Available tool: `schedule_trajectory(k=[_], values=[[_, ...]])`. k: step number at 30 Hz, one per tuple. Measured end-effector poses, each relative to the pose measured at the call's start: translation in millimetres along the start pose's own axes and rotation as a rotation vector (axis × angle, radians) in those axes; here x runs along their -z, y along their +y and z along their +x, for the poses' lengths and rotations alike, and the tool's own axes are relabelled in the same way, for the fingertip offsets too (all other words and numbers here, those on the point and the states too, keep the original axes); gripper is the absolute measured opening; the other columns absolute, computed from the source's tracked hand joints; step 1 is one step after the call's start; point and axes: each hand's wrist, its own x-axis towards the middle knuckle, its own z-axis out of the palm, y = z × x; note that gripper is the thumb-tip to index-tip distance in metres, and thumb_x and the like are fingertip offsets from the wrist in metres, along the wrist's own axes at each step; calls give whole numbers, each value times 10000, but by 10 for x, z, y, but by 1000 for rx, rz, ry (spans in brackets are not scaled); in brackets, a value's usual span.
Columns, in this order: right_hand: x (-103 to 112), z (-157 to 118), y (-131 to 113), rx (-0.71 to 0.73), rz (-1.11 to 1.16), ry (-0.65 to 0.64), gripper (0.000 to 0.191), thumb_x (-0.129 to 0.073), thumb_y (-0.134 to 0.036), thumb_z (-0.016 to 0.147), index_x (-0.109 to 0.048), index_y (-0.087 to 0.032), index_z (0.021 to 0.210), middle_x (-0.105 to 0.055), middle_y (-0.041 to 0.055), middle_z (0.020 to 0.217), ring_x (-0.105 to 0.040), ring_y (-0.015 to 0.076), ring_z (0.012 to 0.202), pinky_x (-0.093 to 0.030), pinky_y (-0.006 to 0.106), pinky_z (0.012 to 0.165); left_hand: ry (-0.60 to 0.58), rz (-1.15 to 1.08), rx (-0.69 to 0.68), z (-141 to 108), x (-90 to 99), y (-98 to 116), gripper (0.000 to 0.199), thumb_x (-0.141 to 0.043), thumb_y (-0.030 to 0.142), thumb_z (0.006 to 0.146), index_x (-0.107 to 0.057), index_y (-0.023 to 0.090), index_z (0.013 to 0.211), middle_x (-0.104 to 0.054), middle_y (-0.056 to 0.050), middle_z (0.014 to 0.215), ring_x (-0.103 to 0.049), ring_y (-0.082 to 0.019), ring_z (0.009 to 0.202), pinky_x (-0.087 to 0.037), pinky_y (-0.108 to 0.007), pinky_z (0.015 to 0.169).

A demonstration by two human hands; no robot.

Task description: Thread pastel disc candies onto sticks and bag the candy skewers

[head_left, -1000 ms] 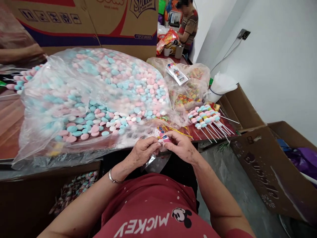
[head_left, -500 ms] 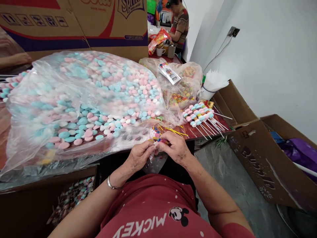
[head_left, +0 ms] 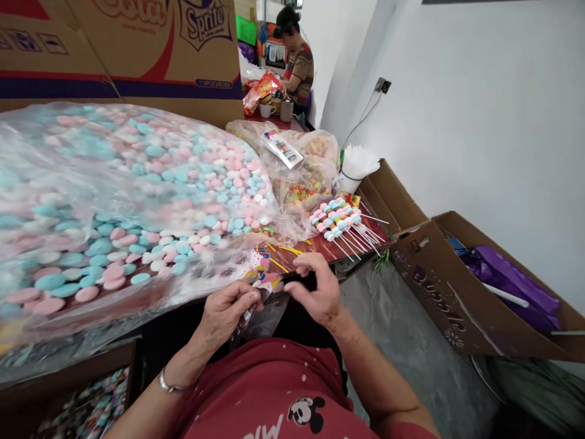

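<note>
My left hand [head_left: 226,312] pinches a small printed plastic bag [head_left: 267,281] between thumb and fingers at the table's front edge. The bag has a colourful patterned end and hangs down in front of my lap; its contents are hard to make out. Just to its right, my right hand [head_left: 320,291] is raised with thumb and fingers apart, holding nothing. Beyond my hands lie several yellow twist ties [head_left: 280,262] and more flat printed bags [head_left: 228,268]. Candy skewers [head_left: 336,218] in pink, blue and white rest in a pile at the table's right edge.
A large clear sack of pastel candies [head_left: 192,161] covers the table's left. Behind stand a cardboard box [head_left: 183,85] and gummy bags [head_left: 301,183]. A white cup of sticks [head_left: 350,182] is at the right. An open carton [head_left: 439,305] sits lower right; another person [head_left: 299,67] works behind.
My right hand has let go of the printed bag and opened, drawing away to the right. My left hand keeps hold of it. The view has turned rightward.
</note>
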Motion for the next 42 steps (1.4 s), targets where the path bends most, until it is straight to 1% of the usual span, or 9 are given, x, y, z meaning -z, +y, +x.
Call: schedule_trajectory(k=[2,6,9,13,16,19,27,33,42], values=[[238,31,196,-71,-164,142,119,-521,-293,935,-561,-227,1026,-618,42,935,-580,162,800,-487,313,739,14,-27,19,-38,10,-1,217,-688,334,757,-643,166,626,-664,-12,525,-436,-71,361,-340,-168,331],[729,153,748,-118,-669,291,172,-450,-248,930,-614,-196,933,-620,86,902,-537,224,867,-445,379,808,14,-67,30,-87,12,-27,213,-689,319,748,-644,170,602,-664,-15,512,-414,-67,346,-310,-168,310],[885,235,1083,-147,-992,144,150,-494,-219,879,-633,-172,847,-627,108,825,-496,237,808,-408,367,746,19,-92,62,-94,21,-72,226,-690,338,753,-646,171,607,-669,-13,522,-417,-64,347,-320,-167,316],[886,304,1234,-159,-1045,61,237,-451,-162,876,-597,-168,690,-592,110,683,-466,228,715,-367,355,687,40,-96,86,-90,88,-92,252,-698,376,757,-645,163,633,-682,-21,542,-415,-60,345,-319,-168,323],[912,331,1139,-134,-1024,101,312,-370,-163,920,-599,-166,708,-573,109,669,-475,235,694,-359,366,672,62,-58,57,-96,186,-54,265,-692,374,769,-647,154,628,-673,-24,533,-418,-58,362,-324,-169,347],[931,342,885,82,-897,218,243,-421,-237,943,-633,-179,839,-617,82,748,-535,236,738,-387,361,684,113,-44,14,-105,310,-21,261,-703,372,753,-634,157,621,-683,-35,546,-473,-78,408,-370,-186,395],[550,337,111,390,-431,-100,163,-522,-156,913,-630,-240,1000,-674,33,845,-611,194,772,-451,354,734,176,-130,-38,-123,533,-142,258,-740,385,712,-617,163,664,-700,-41,564,-576,-129,492,-450,-237,493],[384,448,74,533,-428,-161,170,-520,-118,896,-624,-218,986,-674,34,800,-573,186,714,-420,353,700,141,-127,-3,-133,558,-155,266,-699,380,774,-635,150,658,-715,-49,590,-458,-70,389,-340,-191,382],[527,484,117,583,-517,-152,182,-521,-143,905,-609,-251,1023,-689,36,845,-568,195,747,-414,371,736,57,-241,69,-109,551,-167,312,-697,405,781,-597,142,647,-689,-37,540,-378,-45,327,-255,-172,324]])
